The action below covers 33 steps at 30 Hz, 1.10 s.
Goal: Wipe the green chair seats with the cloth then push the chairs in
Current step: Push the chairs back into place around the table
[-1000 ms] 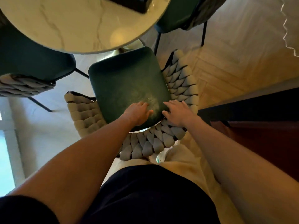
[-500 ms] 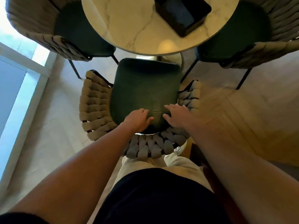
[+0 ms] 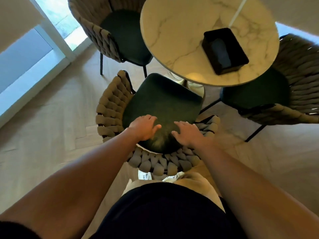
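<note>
The chair [image 3: 160,107] has a dark green seat and a fat woven tan back, and it sits just beside the round table [image 3: 181,49], seat edge under the top. Two more chairs [image 3: 120,35] stand by the table on a pale wood floor [image 3: 51,118]. The left hand [image 3: 144,127] and right hand [image 3: 187,133] lie flat on the seat, fingers spread, holding nothing

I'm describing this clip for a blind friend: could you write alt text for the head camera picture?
Seen from above, a person's left hand and right hand lie flat on the dark green seat of a woven-backed chair, with no cloth visible. Its front edge sits under a round marble table holding a black box, flanked by two similar chairs.
</note>
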Each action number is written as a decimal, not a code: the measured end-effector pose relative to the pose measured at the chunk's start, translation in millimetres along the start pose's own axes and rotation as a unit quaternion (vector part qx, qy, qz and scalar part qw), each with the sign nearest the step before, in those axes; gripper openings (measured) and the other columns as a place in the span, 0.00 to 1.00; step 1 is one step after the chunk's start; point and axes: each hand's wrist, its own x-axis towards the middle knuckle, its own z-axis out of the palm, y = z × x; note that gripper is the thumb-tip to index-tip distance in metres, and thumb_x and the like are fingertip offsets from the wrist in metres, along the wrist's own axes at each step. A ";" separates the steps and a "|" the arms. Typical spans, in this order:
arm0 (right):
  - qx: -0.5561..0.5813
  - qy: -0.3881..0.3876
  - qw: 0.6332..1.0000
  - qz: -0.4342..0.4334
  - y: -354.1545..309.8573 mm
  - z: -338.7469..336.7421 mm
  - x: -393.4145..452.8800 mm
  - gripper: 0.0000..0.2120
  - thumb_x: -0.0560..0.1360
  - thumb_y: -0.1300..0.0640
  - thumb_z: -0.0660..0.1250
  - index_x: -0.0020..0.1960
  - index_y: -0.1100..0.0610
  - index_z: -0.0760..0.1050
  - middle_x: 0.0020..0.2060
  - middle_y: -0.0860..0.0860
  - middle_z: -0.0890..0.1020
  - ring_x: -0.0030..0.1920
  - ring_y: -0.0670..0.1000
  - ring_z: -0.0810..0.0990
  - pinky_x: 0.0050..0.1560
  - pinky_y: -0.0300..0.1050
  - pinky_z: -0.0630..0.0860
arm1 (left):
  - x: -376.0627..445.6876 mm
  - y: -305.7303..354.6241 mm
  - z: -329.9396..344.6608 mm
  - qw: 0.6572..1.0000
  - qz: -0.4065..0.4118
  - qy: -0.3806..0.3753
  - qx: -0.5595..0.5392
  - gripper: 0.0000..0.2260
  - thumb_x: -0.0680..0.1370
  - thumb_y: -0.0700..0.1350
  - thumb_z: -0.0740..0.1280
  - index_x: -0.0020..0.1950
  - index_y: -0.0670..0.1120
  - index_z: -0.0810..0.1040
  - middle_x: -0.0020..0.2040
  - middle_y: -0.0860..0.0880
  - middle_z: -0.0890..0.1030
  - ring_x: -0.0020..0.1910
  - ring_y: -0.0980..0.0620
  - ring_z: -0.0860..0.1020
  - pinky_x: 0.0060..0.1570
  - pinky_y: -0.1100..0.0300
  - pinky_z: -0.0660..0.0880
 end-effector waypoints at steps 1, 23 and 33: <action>0.002 0.001 1.000 0.000 -2.6 -3.9 2.3 0.28 0.83 0.41 0.57 0.80 0.49 0.58 0.79 0.51 0.63 0.79 0.54 0.59 0.78 0.62 0.53 | 0.9 0.6 -4.6 1.000 0.006 0.008 0.000 0.27 0.84 0.61 0.57 0.79 0.49 0.64 0.78 0.47 0.68 0.76 0.46 0.68 0.73 0.47 0.67; -0.076 -0.094 0.984 -0.132 145.0 -108.9 124.6 0.30 0.81 0.40 0.59 0.79 0.50 0.61 0.76 0.52 0.67 0.76 0.54 0.64 0.76 0.57 0.59 | 136.1 132.4 -22.5 0.991 -0.121 -0.036 -0.032 0.26 0.84 0.60 0.57 0.78 0.49 0.65 0.76 0.47 0.70 0.75 0.47 0.68 0.75 0.48 0.64; -0.064 -0.122 0.973 -0.184 219.6 -128.1 157.0 0.29 0.82 0.41 0.58 0.80 0.50 0.59 0.78 0.54 0.63 0.78 0.55 0.59 0.78 0.58 0.53 | 200.2 178.1 -35.0 0.990 -0.129 -0.063 -0.007 0.25 0.84 0.60 0.56 0.78 0.50 0.66 0.75 0.47 0.71 0.75 0.46 0.68 0.75 0.48 0.65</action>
